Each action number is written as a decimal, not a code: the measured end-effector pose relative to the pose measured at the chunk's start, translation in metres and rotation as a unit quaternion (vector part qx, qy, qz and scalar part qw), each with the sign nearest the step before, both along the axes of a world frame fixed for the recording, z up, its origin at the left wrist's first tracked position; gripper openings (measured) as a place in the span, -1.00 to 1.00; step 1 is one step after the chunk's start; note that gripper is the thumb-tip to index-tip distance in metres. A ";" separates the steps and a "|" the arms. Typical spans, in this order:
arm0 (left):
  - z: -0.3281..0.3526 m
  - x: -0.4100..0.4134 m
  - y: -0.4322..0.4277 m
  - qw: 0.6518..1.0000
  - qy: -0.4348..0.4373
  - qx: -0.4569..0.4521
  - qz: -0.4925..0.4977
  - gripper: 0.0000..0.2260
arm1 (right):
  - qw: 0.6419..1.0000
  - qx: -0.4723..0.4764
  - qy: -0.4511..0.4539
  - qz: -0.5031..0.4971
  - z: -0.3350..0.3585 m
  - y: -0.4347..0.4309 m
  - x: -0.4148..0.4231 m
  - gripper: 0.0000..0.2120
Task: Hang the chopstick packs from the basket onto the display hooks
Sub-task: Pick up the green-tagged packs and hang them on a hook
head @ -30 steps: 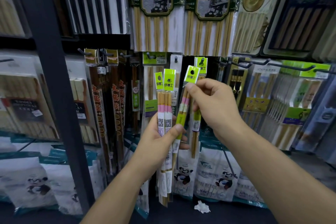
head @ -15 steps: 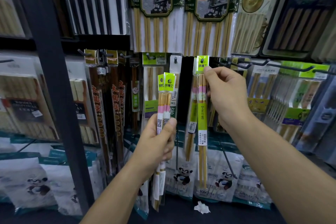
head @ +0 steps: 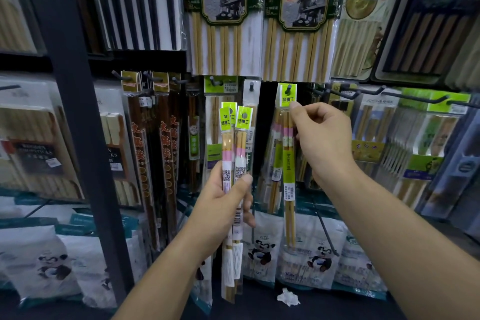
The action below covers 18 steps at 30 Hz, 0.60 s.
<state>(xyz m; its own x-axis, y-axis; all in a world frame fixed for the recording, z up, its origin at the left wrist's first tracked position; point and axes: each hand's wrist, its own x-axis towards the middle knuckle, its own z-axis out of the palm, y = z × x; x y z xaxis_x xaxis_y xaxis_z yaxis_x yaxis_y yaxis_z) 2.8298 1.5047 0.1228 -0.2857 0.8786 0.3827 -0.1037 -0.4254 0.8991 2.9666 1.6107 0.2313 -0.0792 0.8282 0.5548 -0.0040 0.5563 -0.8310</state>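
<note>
a bundle of chopstick packs (head: 235, 163) is clenched upright in the left hand (head: 223, 205); the hung pack (head: 288, 153) (on its hook (head: 288, 89)) is pinched just below its header by the right hand (head: 322, 143).

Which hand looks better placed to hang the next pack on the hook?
Probably the right hand: it is up beside the hook, fingertips at the just-hung pack, seemingly gripping nothing. The left hand sits lower, clutching the remaining packs.

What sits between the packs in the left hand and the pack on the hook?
In the head view, only a dark gap of the display back separates the held packs from the hung pack; no product hangs there.
</note>
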 end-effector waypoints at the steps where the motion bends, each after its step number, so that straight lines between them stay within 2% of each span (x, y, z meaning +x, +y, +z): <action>1: 0.000 0.000 0.000 1.000 -0.007 -0.003 -0.001 -0.78 | 1.000 0.007 0.000 -0.009 -0.001 0.000 0.001 -0.74; 6: 0.000 0.002 -0.003 1.000 -0.010 0.011 -0.014 -0.75 | 0.998 0.056 -0.021 -0.009 -0.007 -0.010 0.005 -0.80; 9: 0.001 0.003 -0.002 1.000 0.005 0.019 -0.004 -0.76 | 0.994 0.047 -0.095 0.032 -0.011 -0.019 0.005 -0.84; 11: 0.001 0.004 -0.001 1.000 0.003 0.026 -0.001 -0.86 | 0.987 0.018 -0.144 0.064 -0.011 -0.023 0.003 -0.87; 14: 0.001 0.005 0.000 0.999 -0.007 0.032 -0.016 -0.94 | 0.981 -0.033 -0.145 0.125 -0.010 -0.026 0.003 -0.91; 18: 0.003 0.007 -0.003 0.997 -0.012 0.023 -0.068 -0.81 | 0.977 -0.047 -0.121 0.172 -0.008 -0.027 0.004 -0.91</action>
<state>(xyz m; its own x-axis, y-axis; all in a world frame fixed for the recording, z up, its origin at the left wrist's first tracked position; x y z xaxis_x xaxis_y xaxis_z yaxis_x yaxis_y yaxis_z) 2.8369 1.5020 0.1262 -0.1747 0.8918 0.4173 -0.1846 -0.4460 0.8758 2.9702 1.5838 0.2230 -0.4804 0.7761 0.4086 0.0255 0.4780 -0.8780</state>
